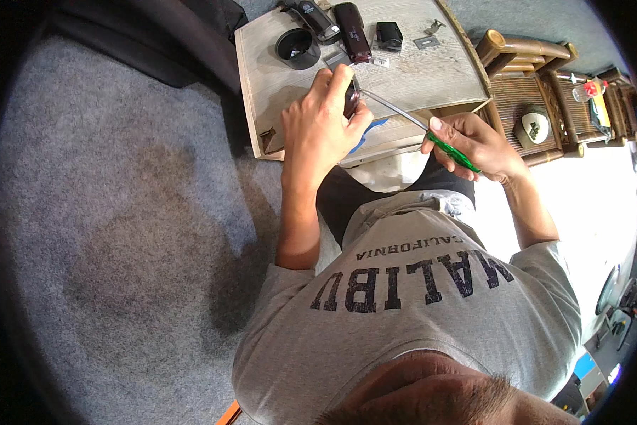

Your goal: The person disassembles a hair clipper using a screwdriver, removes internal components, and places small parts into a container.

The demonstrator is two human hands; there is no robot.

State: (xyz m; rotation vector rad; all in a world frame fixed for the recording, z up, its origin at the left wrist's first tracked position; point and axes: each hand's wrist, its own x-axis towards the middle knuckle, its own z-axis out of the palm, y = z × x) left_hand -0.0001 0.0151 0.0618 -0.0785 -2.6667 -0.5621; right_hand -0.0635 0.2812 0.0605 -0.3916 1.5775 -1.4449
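My left hand (318,124) grips a small dark maroon object (351,101) over the front of a pale wooden table (269,99); fingers partly hide it. My right hand (478,145) is closed on the green handle of a screwdriver (453,151), whose long metal shaft reaches left to the maroon object. A blue item (373,133) lies below, between my hands. Toward the table's back are a black cylindrical container (297,48), a black device (311,20), a long maroon device (352,32), a smaller black part (389,35) and a small metal plate (426,43).
Dark fabric (148,28) lies at upper left above grey carpet (120,212). Bamboo seating (513,92) at right holds a light cap (534,127) and a bottle with a red top (589,92). Several tools or objects (619,319) are at the far right edge.
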